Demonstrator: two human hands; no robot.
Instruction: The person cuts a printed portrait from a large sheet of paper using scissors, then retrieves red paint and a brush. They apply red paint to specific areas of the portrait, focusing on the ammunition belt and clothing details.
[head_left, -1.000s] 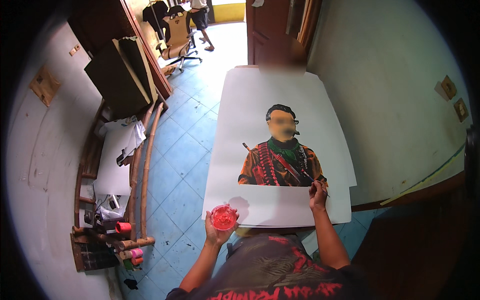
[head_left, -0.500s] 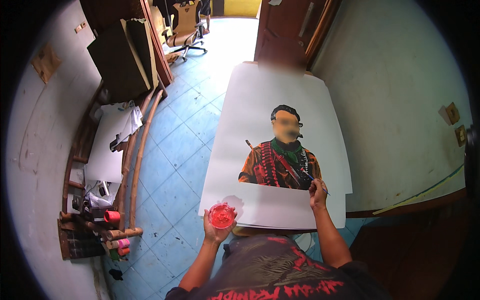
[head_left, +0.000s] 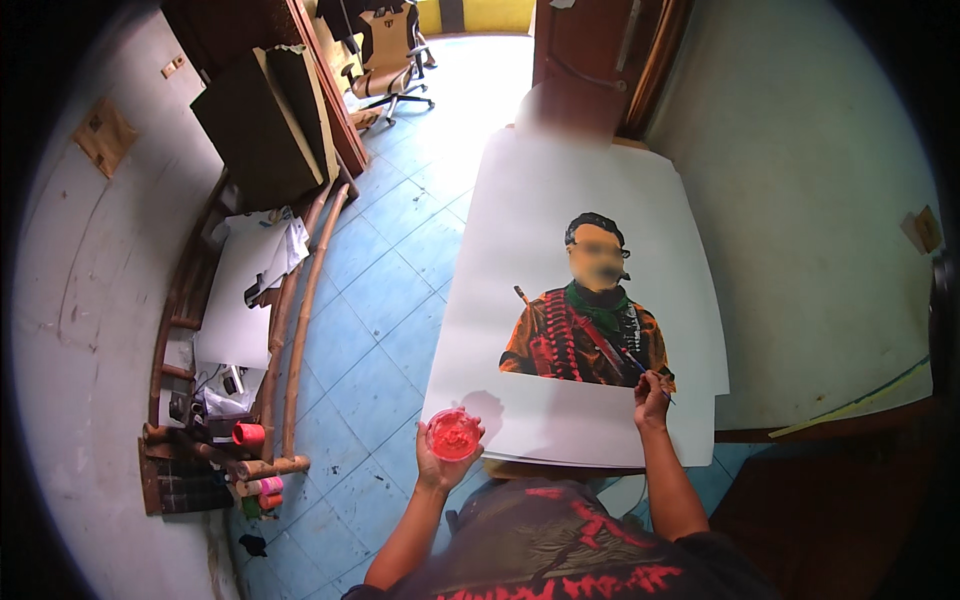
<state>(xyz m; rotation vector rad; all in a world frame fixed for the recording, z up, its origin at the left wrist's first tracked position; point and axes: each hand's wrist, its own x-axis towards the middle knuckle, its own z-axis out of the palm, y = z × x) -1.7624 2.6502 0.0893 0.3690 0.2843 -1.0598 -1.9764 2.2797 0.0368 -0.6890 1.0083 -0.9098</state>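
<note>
Painted half-figure (head_left: 585, 335) sits on white paper (head_left: 530, 220), right of centre, nearer the desk's near edge than its far one; orange-brown jacket, green scarf, red bands across the chest. Bare white strip between its base and the near edge. Right hand (head_left: 652, 398) has a narrow pinch on a thin brush (head_left: 641, 368), by the figure's lower right; tip points at the chest, can't tell if it touches. Left hand (head_left: 445, 464) holds a round tub of red paint (head_left: 453, 435) from below, fingers curled round it, up over the desk's near-left corner; its shadow falls on the paper. Paper covers most of the desk (head_left: 530, 469); brown shows at the near edge. Off the left edge, across blue floor tiles (head_left: 350, 355): bamboo bench (head_left: 308, 330) with a white sheet (head_left: 235, 320), red roll (head_left: 249, 435) at its near end, dark panels (head_left: 250, 125) at its far end. Wheeled chair (head_left: 388, 70) past those, beyond the far-left corner.
</note>
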